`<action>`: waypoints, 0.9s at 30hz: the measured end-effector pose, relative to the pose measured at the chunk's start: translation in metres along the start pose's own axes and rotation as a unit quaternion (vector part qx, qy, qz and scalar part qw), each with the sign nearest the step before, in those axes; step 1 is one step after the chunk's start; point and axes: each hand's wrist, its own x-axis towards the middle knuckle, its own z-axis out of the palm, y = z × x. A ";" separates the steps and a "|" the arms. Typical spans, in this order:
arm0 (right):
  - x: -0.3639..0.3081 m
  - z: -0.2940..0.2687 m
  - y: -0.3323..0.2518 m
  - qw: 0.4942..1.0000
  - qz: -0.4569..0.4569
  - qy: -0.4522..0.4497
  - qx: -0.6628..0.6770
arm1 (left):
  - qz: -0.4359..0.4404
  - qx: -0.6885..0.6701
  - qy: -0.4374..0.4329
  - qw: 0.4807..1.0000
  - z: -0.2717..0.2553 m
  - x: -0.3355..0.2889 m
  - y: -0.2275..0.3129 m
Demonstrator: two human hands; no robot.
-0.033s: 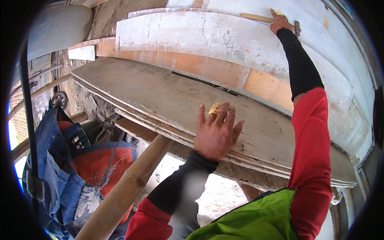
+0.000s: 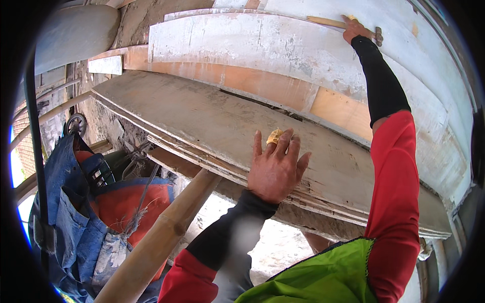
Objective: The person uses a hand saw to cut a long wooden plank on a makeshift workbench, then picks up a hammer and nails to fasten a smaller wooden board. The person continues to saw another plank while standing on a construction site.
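Hands unchanged against earlier picture: no shift in either; work at a hold.

Left hand (image 2: 275, 169): flat on near board (image 2: 192, 113), fingers spread, fingertips touching small yellow piece (image 2: 275, 135) at centre.

Right hand (image 2: 355, 28): far right, raised, closed round hammer (image 2: 328, 21); wooden handle runs left, metal head beside the hand.

Board: grey, weathered, cement-stained, layered edge splitting.

Bamboo pole (image 2: 166, 232) props it from below.

Blue bag (image 2: 65, 217) hangs at left.
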 end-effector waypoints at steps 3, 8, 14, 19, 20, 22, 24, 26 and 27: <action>0.012 0.000 0.004 0.999 -0.003 -0.048 0.009 | 0.006 -0.008 -0.007 1.000 0.001 0.003 -0.003; 0.015 -0.007 0.027 0.999 -0.013 -0.037 -0.038 | -0.007 -0.008 -0.018 1.000 0.001 0.003 -0.004; -0.002 -0.032 0.052 0.986 0.011 0.154 0.056 | -0.018 0.010 -0.033 0.999 0.000 0.003 -0.002; -0.068 -0.084 0.073 0.951 0.008 0.176 0.254 | -0.020 -0.001 -0.034 0.999 0.003 0.002 -0.003; -0.092 -0.099 0.076 0.930 0.002 0.184 0.318 | -0.019 0.004 -0.036 0.999 0.005 0.000 -0.003; -0.152 -0.138 0.080 0.895 -0.054 0.194 0.398 | -0.011 0.009 -0.010 1.000 0.008 -0.003 -0.004; -0.227 -0.190 0.084 0.860 -0.052 0.223 0.456 | -0.035 0.003 -0.040 0.999 0.010 -0.003 -0.005; -0.301 -0.252 0.088 0.844 -0.083 0.252 0.467 | -0.030 -0.010 -0.023 0.999 0.008 -0.001 -0.004; -0.341 -0.282 0.086 0.838 -0.054 0.238 0.488 | -0.025 -0.003 0.004 1.000 0.007 0.000 -0.002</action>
